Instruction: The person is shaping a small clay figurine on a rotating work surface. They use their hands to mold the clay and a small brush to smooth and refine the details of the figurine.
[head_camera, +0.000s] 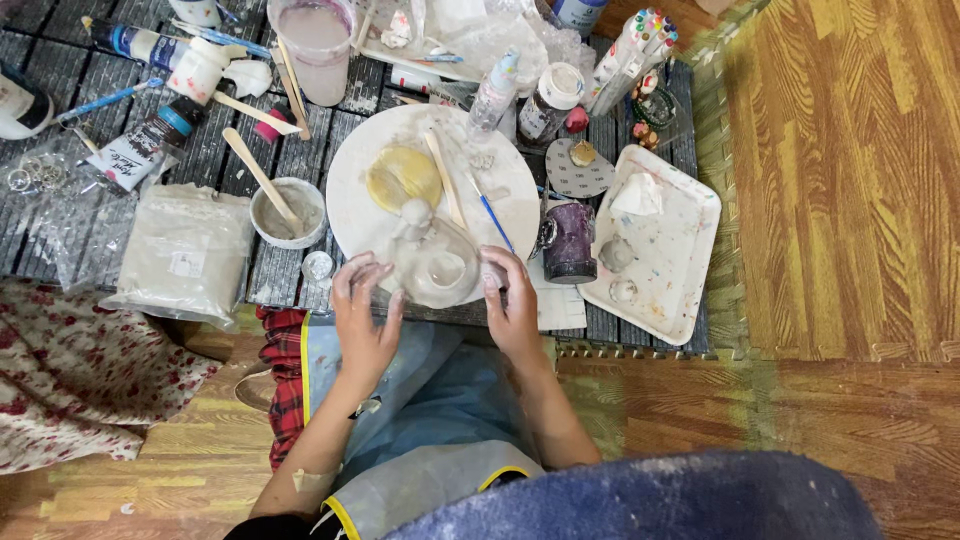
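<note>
The grey clay figure (435, 262) sits at the near edge of the round white board (380, 170), and we cup it between both hands: our left hand (362, 310) pressed to its left side, our right hand (512, 300) curled against its right. Just left stands a small bowl (310, 205) with a wooden stick, beyond it a bagged grey clay block (185, 252) with a white label. A labelled paint tube (145, 148) lies farther back. To the right are a dark purple cup (570, 242) and a white palette tray (665, 260). The figure's front is hidden from us.
</note>
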